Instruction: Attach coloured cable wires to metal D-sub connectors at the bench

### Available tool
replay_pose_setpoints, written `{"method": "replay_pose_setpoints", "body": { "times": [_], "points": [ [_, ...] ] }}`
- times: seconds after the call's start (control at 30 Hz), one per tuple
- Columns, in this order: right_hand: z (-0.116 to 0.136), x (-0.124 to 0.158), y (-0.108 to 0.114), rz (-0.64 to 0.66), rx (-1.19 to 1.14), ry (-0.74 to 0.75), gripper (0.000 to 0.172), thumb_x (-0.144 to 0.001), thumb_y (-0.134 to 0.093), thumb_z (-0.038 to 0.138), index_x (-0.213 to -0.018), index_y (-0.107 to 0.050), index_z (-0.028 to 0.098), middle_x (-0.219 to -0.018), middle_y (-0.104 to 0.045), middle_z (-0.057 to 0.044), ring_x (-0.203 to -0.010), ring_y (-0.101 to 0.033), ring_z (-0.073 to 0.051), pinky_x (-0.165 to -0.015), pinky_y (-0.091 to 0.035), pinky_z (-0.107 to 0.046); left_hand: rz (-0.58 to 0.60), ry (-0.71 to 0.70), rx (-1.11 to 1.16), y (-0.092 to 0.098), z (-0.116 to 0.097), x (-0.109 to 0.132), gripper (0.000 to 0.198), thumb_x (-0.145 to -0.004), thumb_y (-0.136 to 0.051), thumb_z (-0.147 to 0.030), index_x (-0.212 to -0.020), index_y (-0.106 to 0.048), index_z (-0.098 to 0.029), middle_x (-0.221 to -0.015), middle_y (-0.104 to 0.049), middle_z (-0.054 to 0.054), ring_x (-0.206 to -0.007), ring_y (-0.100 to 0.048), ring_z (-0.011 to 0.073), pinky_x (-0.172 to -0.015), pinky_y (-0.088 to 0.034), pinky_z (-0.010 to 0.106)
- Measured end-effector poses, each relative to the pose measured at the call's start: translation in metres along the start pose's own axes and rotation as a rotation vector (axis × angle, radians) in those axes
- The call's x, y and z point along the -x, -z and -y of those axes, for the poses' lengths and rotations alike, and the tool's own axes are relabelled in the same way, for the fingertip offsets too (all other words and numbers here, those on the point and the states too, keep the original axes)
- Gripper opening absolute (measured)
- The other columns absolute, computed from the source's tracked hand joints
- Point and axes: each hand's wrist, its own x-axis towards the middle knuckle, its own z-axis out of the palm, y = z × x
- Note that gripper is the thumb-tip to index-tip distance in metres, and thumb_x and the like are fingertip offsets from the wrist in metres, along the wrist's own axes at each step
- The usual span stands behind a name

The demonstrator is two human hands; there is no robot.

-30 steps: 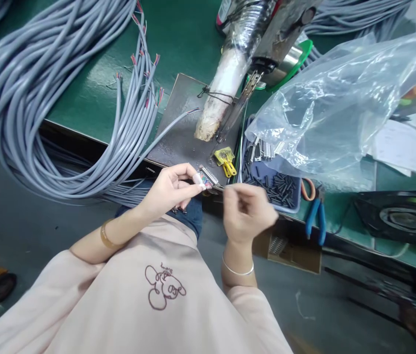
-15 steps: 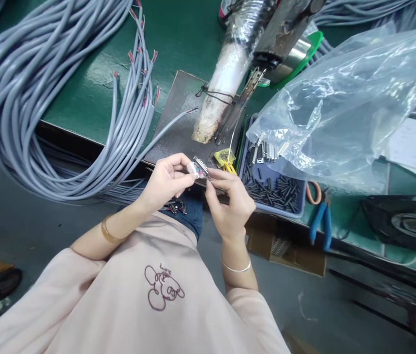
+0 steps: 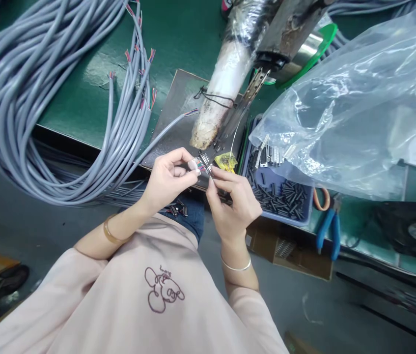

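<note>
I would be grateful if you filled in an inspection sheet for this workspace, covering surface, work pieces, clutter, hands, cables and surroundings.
Surface: green table with a dark board near the hands.
Job's things: small connector with coloured wires; blue tray holding black tubes and metal connectors.
Clutter: clear plastic bag partly over the tray; blue-handled pliers extending past the table edge.
Left hand: pinches the connector's wired side.
Right hand: fingertips at the connector's near end; exact grip too small to tell.
Cables: grey coils, several coloured wire ends exposed.
Surroundings: open cardboard box below table height; grey floor.
</note>
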Motion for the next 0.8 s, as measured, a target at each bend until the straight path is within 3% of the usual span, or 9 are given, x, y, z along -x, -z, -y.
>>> {"method": "replay_pose_setpoints", "body": {
  "times": [0.37,0.63,0.8],
  "points": [
    [0.004,-0.006,0.004,-0.013,0.028,0.014,0.017,-0.087,-0.072,0.01,-0.092,-0.066,0.025,-0.097,-0.082,-0.002,-0.085,-0.079,-0.015,-0.078,-0.064,-0.026,0.0,-0.034,-0.078,-0.002,-0.011,0.0,0.012,-0.065,-0.067,-0.013,-0.069,-0.056,-0.017,-0.065,-0.056,-0.005,-0.04,-0.038,0.0001,-0.037,-0.026,0.016],
    [0.002,0.0,0.002,-0.001,0.064,0.085,0.018,-0.088,-0.071,0.01,-0.086,-0.06,0.024,-0.096,-0.083,-0.004,-0.079,-0.079,-0.015,-0.069,-0.063,-0.023,0.007,0.026,-0.08,0.001,-0.003,0.002,0.014,-0.065,-0.07,-0.015,-0.069,-0.057,-0.016,-0.067,-0.058,-0.003,-0.041,-0.039,0.0002,-0.037,-0.028,0.015],
    [0.005,0.001,0.002,-0.033,0.036,-0.024,0.018,-0.087,-0.072,0.008,-0.085,-0.062,0.023,-0.092,-0.082,-0.001,-0.08,-0.079,-0.014,-0.071,-0.062,-0.022,0.03,0.002,-0.048,0.004,0.0,0.008,0.016,-0.072,-0.074,-0.016,-0.078,-0.059,-0.016,-0.06,-0.055,-0.006,-0.04,-0.044,0.0021,-0.039,-0.034,0.014]
  ]
}}
